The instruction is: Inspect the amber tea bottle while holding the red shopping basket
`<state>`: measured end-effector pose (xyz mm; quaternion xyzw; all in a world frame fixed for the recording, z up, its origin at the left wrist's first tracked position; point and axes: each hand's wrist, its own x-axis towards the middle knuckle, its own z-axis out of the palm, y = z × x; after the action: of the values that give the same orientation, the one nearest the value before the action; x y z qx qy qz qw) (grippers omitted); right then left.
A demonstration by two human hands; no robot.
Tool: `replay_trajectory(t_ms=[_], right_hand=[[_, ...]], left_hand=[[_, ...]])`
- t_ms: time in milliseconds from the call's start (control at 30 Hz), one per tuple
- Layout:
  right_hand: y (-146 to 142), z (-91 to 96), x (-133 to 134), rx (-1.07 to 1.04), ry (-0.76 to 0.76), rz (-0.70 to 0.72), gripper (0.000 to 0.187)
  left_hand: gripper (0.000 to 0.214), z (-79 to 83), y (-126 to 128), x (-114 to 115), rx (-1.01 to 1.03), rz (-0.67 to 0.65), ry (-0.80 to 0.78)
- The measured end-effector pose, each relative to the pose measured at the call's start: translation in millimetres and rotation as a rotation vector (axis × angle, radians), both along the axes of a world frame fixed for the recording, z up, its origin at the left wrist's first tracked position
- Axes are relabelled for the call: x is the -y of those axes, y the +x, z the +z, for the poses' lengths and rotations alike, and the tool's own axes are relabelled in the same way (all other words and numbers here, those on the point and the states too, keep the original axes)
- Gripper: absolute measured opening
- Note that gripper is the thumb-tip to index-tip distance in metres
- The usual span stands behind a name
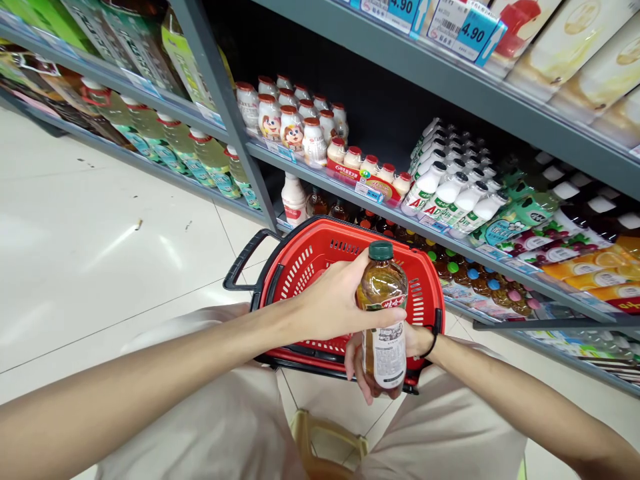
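Observation:
A plastic drink bottle (385, 327) with a dark green cap, brown liquid and a white label stands nearly upright over a red shopping basket (350, 233). My left hand (340, 293) is wrapped around its upper part, the thumb across the label. From behind and below, my right hand (357, 367) grips the lower part; much of that hand is hidden by the bottle. The basket has black handles, one folded out at its left, and sits between my knees. Its visible inside shows slotted red walls.
Ahead, a grey shelf (320, 175) holds red-capped milk bottles (291, 127), white bottles labelled AD (425, 187) and juice packs (583, 270). Large drink bottles (175, 143) line the left shelf. A beige stool (330, 433) is beneath me on the tiled floor (100, 267).

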<state>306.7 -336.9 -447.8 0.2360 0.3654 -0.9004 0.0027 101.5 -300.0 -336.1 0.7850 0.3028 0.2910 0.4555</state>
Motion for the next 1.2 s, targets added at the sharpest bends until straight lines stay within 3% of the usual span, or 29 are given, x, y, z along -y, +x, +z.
replay_trajectory(t_ms=[800,1200], right_hand=[[6,-21.5,-8,0.0,-0.048,0.102,0.086],[8,-6.2,0,0.015,-0.004,0.031,0.094]], left_hand=[[0.061,-0.6,0,0,0.016,0.0,0.043],[0.062,0.7,-1,0,-0.001,0.0,0.059]])
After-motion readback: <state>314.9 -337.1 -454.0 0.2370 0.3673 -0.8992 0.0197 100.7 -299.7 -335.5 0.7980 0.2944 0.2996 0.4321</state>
